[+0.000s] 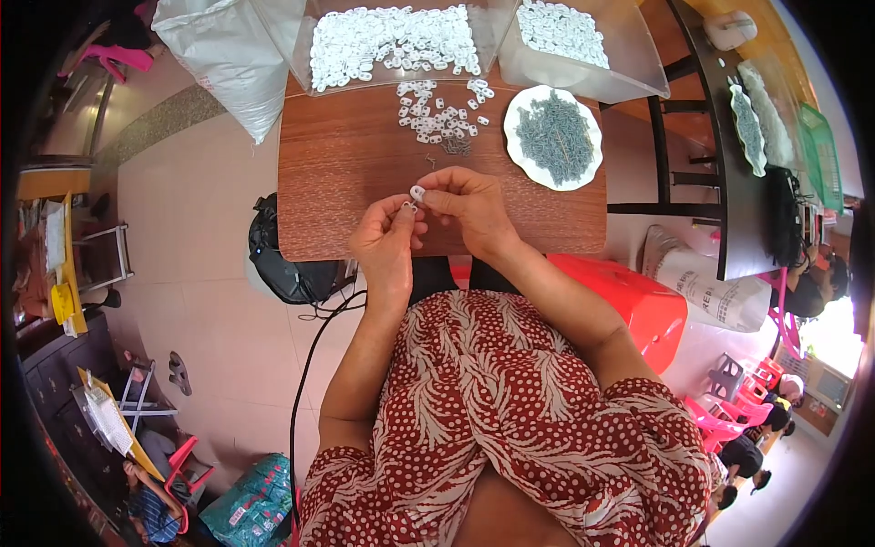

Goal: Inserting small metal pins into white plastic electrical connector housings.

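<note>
Above the near part of the brown wooden table my two hands meet, fingertips almost touching. My right hand (469, 208) pinches a small white oval plastic piece (417, 193) between thumb and fingers. My left hand (386, 239) is closed on another small white plastic piece (410, 208), partly covered by the fingertips. Just beyond them lies a loose heap of similar white plastic pieces (437, 121), with holes through them. A little pile of dark metal screws (456, 146) sits at the heap's near edge, and a few more lie closer to my right fingers.
Two clear plastic bins (305, 73) of white pieces stand along the table's far edge. A scalloped white plate (591, 166) of grey screws is at right. A white sack (223, 64), black bag (273, 255) and red stool (638, 305) surround the table. Other people sit farther off.
</note>
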The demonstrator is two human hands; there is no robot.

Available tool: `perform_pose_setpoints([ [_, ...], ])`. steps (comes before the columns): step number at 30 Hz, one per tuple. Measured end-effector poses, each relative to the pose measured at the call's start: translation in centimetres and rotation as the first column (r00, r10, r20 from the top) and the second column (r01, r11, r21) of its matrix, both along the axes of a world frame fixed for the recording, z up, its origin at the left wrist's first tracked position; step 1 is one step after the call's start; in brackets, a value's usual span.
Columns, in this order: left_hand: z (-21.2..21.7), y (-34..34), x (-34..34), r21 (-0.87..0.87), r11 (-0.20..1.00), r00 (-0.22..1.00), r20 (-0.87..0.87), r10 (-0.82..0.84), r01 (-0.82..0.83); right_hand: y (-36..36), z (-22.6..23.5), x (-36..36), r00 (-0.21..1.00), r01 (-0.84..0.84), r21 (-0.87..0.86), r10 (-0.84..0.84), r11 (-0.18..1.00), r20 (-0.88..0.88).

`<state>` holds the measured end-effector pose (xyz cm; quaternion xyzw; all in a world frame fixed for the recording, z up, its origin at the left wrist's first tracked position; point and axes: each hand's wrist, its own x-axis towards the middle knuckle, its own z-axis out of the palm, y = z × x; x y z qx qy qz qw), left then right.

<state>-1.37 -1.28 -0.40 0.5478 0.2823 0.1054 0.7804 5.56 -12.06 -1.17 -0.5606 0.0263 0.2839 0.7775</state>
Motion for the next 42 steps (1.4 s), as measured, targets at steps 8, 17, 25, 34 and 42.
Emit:
perform_pose_setpoints([
  [8, -0.1, -0.3, -0.1, 0.095, 0.995, 1.000, 0.019, 0.002, -0.003, 0.4, 0.6, -0.5, 0.972, 0.044, -0.095, -0.021, 0.994, 0.236],
  [17, -0.4, -0.5, -0.1, 0.083, 0.996, 0.998, 0.055, 0.014, -0.019, 0.2, 0.0, -1.0, 0.931, 0.046, -0.165, 0.017, 0.985, 0.364],
  [25, -0.6, -0.7, -0.1, 0.060, 0.997, 0.995, 0.093, 0.046, -0.051, 0.3, 0.0, -1.2, 0.887, 0.048, -0.249, 0.073, 0.967, 0.456],
  [34, -0.8, 0.0, 0.2, -0.100, 0.993, 0.994, 0.082, 0.072, -0.064, 0.1, 0.6, -1.5, 0.768, 0.074, -0.371, 0.185, 0.925, 0.614],
  [42, -0.1, -0.1, 0.5, -0.199, 0.974, 0.991, 0.055, 0.124, -0.110, 0.0, -0.1, -1.1, 0.602, 0.141, -0.471, 0.302, 0.871, 0.739],
])
